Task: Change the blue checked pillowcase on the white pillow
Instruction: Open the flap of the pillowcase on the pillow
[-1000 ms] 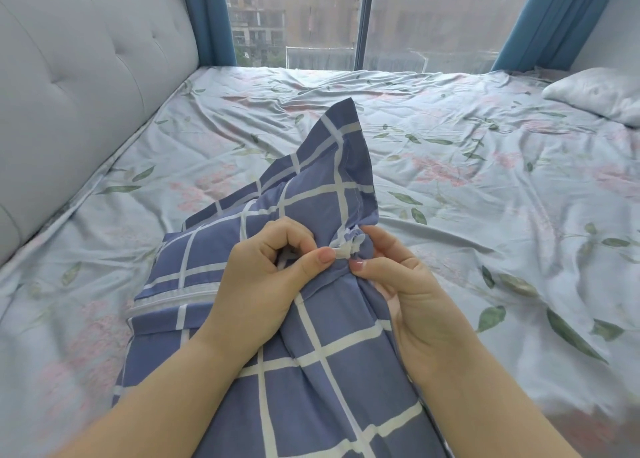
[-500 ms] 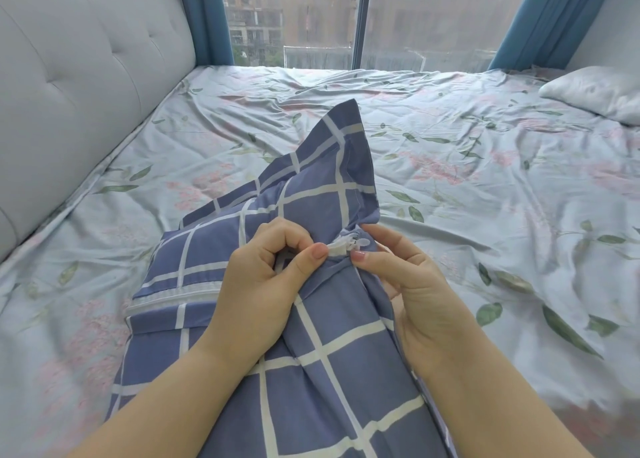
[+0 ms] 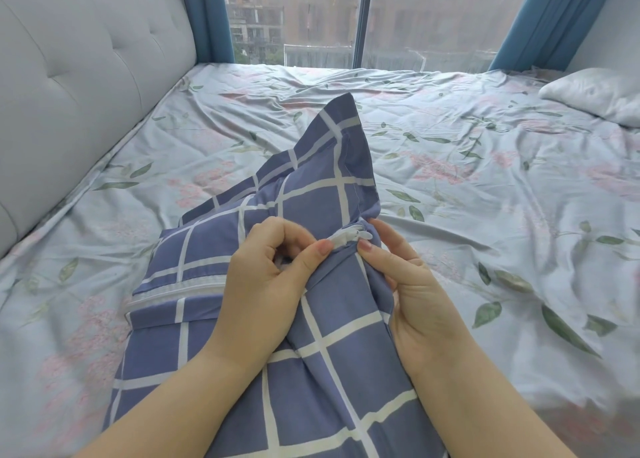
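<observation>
One blue checked pillowcase [image 3: 311, 388] on the bed [image 3: 485, 215] before us | our left hand [image 3: 263, 284] pinches its cloth beside the white zipper [image 3: 349, 237] | our right hand [image 3: 415, 301] pinches cloth at the zipper's end.

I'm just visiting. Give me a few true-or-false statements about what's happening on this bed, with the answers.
1. The left hand and the right hand both pinch the pillowcase. True.
2. The zipper between the thumbs is black. False: it is white.
3. The pillow lies apart from the hands, at the far right. True.
4. The headboard stands on the right. False: it is on the left.
</observation>
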